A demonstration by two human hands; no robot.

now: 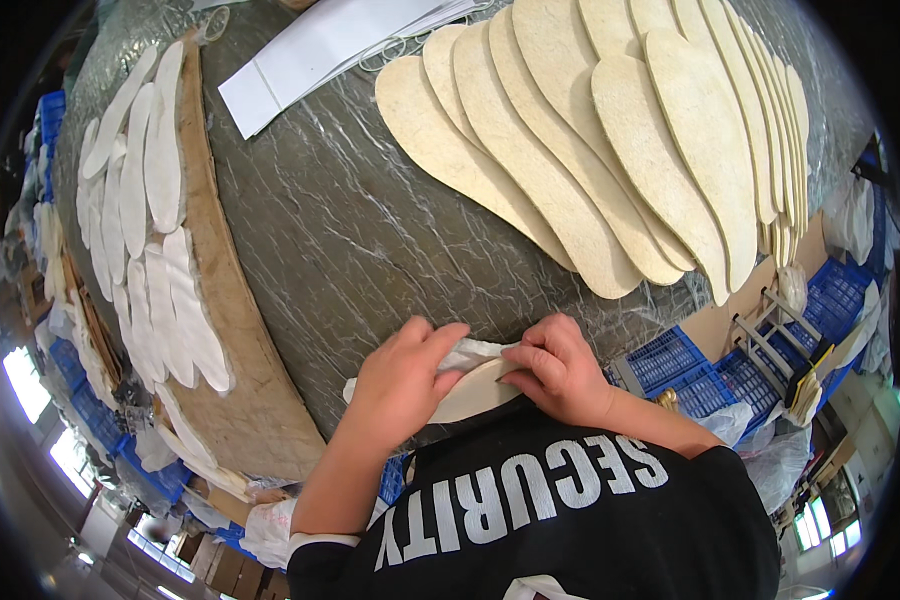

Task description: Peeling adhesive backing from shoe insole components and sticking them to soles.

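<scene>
At the table's near edge, close to my body, both my hands work on one cream insole (478, 394) with a soft white cover piece (470, 353) along its far side. My left hand (400, 380) is closed around the left part, thumb on the insole's face and fingers over the white piece. With thumb and forefinger, my right hand (560, 368) pinches the right end, where the insole and the white material meet. My fingers hide how far the cover reaches around the insole.
Overlapping cream insoles (570, 150) fan out at the far right of the plastic-covered table (300, 230). White slim pieces (165, 150) lie on a brown board (245, 370) at left. Folded white sheets (320, 60) rest at the back. Blue crates (705, 385) stand beyond the right edge.
</scene>
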